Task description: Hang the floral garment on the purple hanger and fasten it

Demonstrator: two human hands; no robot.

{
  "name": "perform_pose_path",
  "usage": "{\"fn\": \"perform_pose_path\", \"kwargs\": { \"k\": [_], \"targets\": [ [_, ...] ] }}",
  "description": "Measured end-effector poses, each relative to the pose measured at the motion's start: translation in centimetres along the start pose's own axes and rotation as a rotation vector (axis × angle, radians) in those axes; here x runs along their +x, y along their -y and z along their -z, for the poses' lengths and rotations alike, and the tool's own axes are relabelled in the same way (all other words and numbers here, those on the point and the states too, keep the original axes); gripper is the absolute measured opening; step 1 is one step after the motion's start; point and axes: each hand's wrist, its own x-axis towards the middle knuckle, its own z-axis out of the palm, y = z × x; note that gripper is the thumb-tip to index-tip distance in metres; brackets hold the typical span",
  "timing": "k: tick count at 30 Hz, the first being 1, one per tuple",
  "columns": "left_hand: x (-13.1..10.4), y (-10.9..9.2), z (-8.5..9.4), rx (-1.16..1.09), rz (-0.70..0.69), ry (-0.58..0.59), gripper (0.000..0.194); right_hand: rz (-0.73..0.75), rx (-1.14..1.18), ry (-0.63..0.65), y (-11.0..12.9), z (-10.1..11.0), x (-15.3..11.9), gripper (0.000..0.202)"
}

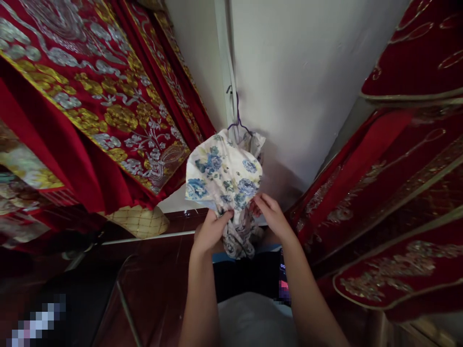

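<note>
A white garment with blue flowers (226, 168) hangs in front of the wall, its lower part gathered and crumpled. Its top is on a thin purple hanger (238, 118), whose hook goes up to a pale vertical strip. My left hand (214, 229) is closed on the gathered cloth at the lower left, thumb on top. At the lower right side my right hand (270, 213) pinches the edge of the same garment with bent fingers. A greyer, bunched part of the cloth (240, 238) dangles between my two wrists. What lies under the cloth is hidden.
Red cloths with gold and silver embroidery (119, 106) hang at the left. More red embroidered cloth (379, 193) hangs at the right, near my right forearm. A pale wall (296, 72) stands behind. A dark object with a metal frame (126, 308) is at the lower left.
</note>
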Motion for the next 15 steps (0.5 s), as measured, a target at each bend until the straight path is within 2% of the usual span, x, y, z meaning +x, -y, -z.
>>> {"fn": "perform_pose_path", "kwargs": {
  "k": [3,8,12,15],
  "targets": [
    [-0.4,0.3,-1.3,-0.047,0.116,-0.042,0.025,-0.015,0.005,0.032,0.4,0.1,0.1,0.038],
    [-1.3,-0.9,-3.2,-0.201,0.195,-0.086,0.046,-0.007,-0.099,0.143,2.1,0.5,1.3,0.031],
    [-1.4,-1.8,-3.4,-0.31,0.217,-0.106,0.055,-0.004,-0.112,0.167,3.2,0.6,1.9,0.029],
    [-1.2,-1.8,-3.1,-0.389,0.239,-0.102,0.057,-0.037,-0.114,0.321,3.8,0.8,2.3,0.021]
  ]
}}
